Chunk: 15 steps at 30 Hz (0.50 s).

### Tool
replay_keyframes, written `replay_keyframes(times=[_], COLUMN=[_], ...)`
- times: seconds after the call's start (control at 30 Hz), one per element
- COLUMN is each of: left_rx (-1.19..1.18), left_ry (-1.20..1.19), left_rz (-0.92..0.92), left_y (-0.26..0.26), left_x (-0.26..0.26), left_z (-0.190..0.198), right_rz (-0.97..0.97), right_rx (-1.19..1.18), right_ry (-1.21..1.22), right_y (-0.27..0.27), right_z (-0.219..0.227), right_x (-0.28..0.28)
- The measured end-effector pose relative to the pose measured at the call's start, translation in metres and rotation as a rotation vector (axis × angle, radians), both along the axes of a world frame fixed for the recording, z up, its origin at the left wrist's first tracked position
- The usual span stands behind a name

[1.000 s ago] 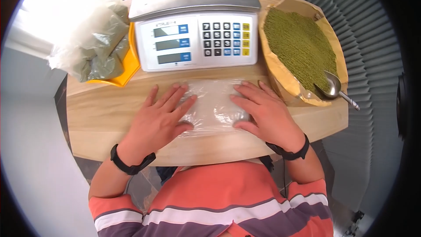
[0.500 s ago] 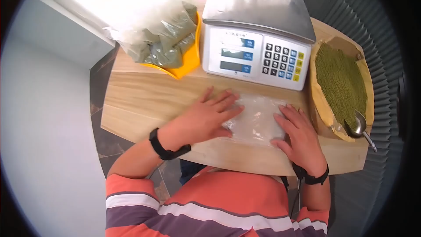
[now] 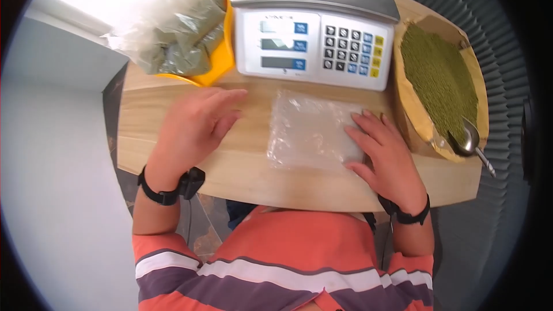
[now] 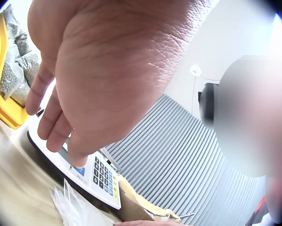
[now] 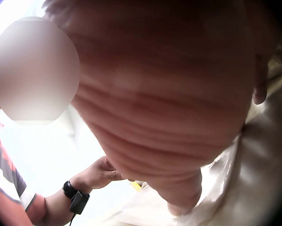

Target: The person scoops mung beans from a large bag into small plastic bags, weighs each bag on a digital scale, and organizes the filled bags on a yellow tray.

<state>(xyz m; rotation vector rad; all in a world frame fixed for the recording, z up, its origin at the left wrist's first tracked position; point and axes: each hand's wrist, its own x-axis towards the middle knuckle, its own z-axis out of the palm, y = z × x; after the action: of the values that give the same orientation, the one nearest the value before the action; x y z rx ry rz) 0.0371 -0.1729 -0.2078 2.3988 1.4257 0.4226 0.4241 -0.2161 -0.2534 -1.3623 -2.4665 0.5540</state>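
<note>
1. Resting with fingers spread at the right edge of the clear plastic packet (image 3: 314,132), my right hand (image 3: 385,152), in the head view, presses it without grasping. The packet lies flat on the surface (image 3: 152,109), in front of the scale (image 3: 314,46). My left hand (image 3: 199,121), blurred, hangs apart from it, released and holding nothing. To the left, filled bags (image 3: 187,57) lie in a yellow tray (image 3: 222,63); to the right, a scoop (image 3: 471,136) rests on green grains (image 3: 440,80) in a sack (image 3: 419,114).

2. In the left wrist view, my left palm looms large, its fingers loosely bent and touching nothing that I can see. Beyond them stands the scale; the packet's crinkled edge shows below.

3. In the right wrist view, my right palm hides most of its own fingers; pale plastic lies beneath, and my left hand appears beyond. How firmly I press, I cannot tell.

4. Judged from all three views, the step is smoothing and steadying the packet. The next move probably calls for pinching one plastic edge with the free left hand while the right keeps it from sliding.
</note>
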Motion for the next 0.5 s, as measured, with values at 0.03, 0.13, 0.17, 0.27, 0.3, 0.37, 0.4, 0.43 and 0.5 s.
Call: replay_keyframes(times=[0.03,0.13,0.17,0.27,0.3,0.37,0.4,0.43,0.5], left_rx=[0.039,0.211,0.326,0.570,0.577,0.766,0.772,0.768,0.769], left_ry=[0.004,-0.056,-0.146,-0.112,-0.115,-0.021,-0.024,0.013,0.043], left_rz=[0.052,0.198,0.272,0.400,0.404,0.548,0.547,0.555,0.564], left_y=[-0.001,0.006,0.010,0.032,0.041,0.062,0.074,0.087,0.113], left_x=[-0.001,-0.009,-0.012,-0.031,-0.037,-0.049,-0.055,-0.062,-0.076], left_z=[0.005,0.014,0.016,0.037,0.045,0.062,0.069,0.075,0.083], right_rz=[0.009,0.015,0.007,-0.004,0.000,-0.004,-0.004,-0.002,0.002], right_rx=[0.001,0.038,0.074,0.121,0.128,0.172,0.179,0.182,0.191], right_ry=[0.007,0.037,0.071,0.182,0.179,0.237,0.236,0.265,0.289], right_y=[0.001,0.000,0.000,-0.002,-0.002,-0.001,-0.002,-0.002,-0.003], right_z=[0.002,0.009,0.013,0.014,0.014,0.012,0.012,0.012,0.012], right_x=[-0.002,-0.003,-0.005,-0.001,0.000,0.003,0.003,0.003,0.003])
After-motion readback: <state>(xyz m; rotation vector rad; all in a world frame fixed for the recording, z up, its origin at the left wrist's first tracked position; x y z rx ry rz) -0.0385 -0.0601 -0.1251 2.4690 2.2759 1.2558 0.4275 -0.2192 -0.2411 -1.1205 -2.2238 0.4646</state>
